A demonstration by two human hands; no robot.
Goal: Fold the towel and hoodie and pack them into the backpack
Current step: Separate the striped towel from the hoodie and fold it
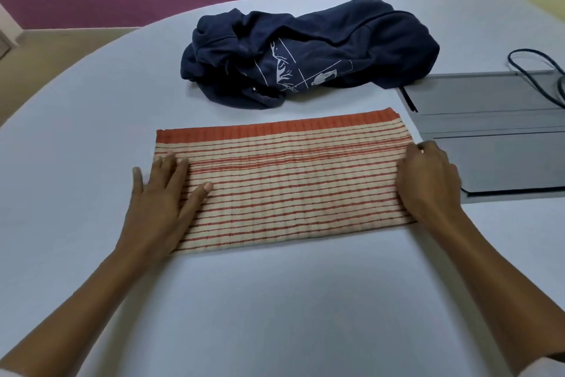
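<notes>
Towel (284, 181): folded strip, pinned for next fold.
Left hand (162, 193): flat, fingers spread.
Right hand (428, 181): curled over end, grip unclear.
Hoodie (308, 52): unfolded.

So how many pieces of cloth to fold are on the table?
2. The striped towel lies flat near the front, under both hands. The navy hoodie lies crumpled behind it. None seems hidden.

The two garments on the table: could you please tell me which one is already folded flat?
The red-striped towel, lying as a neat flat rectangle under both hands. The navy hoodie behind it is a crumpled heap.
</notes>
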